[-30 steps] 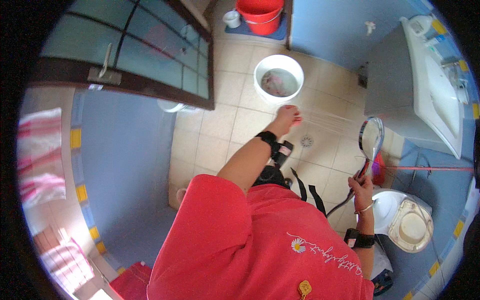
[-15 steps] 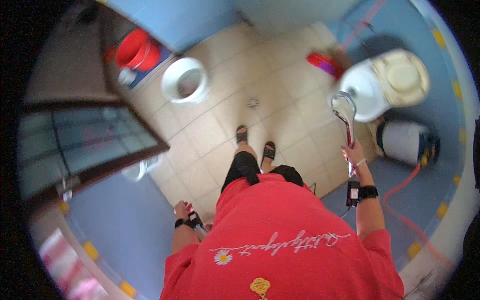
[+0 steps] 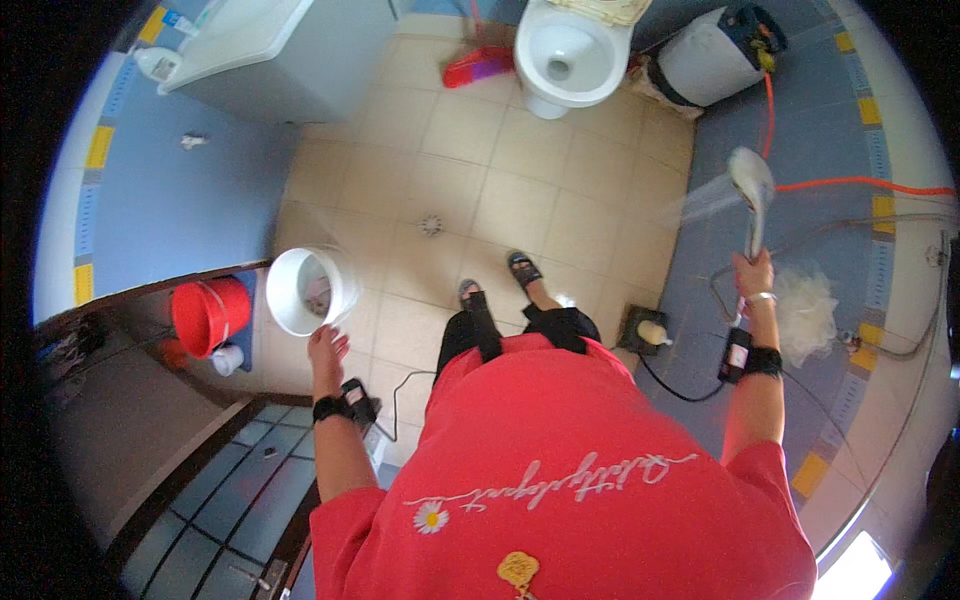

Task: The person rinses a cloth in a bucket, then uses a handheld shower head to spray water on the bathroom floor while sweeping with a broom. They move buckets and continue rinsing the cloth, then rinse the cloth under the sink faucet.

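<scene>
My right hand (image 3: 753, 275) is wrapped round the handle of a chrome shower head (image 3: 751, 180). From its head a thin spray of water (image 3: 705, 203) fans out to the left, over the floor and the blue wall tiles. On the left, my left hand (image 3: 327, 355) is held low with its fingers apart and nothing in it. Just beyond it stands a white bucket (image 3: 292, 290) with something greyish, perhaps cloth, inside; whether the fingertips touch its rim I cannot tell. Both wrists wear black straps with small devices.
A toilet (image 3: 560, 95), a red dustpan (image 3: 470, 68) and a gas cylinder (image 3: 710, 55) stand far off. At left are a red bucket (image 3: 208, 318) and a tiled door (image 3: 230, 480). A mesh bath sponge (image 3: 805, 312) hangs near my right wrist. A floor drain (image 3: 431, 226) lies ahead.
The view has turned to the right. My left hand has moved from beside my body out toward the white bucket. Water spray now shows at the shower head, still in my right hand.
</scene>
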A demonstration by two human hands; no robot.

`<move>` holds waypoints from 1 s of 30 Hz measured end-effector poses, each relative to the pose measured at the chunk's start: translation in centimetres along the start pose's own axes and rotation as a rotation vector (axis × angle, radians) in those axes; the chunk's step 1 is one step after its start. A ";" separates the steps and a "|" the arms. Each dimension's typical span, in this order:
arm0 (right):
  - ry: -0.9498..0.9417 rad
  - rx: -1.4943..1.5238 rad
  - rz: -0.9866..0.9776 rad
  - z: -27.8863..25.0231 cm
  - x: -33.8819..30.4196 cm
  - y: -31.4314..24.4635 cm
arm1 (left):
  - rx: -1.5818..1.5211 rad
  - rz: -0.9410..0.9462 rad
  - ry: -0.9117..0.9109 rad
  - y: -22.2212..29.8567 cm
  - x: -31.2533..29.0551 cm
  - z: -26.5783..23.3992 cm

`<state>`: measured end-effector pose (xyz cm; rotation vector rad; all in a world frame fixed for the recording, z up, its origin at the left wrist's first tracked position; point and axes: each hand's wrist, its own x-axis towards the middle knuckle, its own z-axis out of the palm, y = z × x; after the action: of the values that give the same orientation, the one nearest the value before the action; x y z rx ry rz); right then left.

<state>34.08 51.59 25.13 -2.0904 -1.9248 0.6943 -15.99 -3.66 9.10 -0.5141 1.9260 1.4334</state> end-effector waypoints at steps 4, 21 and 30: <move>-0.131 0.308 0.082 0.9 -6.2 -0.4 | 0.127 0.009 -0.118 2.6 3.3 2.4; -0.549 0.673 -0.132 8.8 -13.2 -11.9 | 0.483 -0.222 -0.067 -3.8 -3.5 -3.2; -0.584 0.738 -0.152 7.8 -12.3 -11.5 | 0.503 -0.070 -0.150 -2.0 -4.8 2.4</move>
<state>19.89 39.73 26.11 -1.3515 -1.6360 1.7901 -10.68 -2.43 10.75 -0.2262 2.0240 0.8669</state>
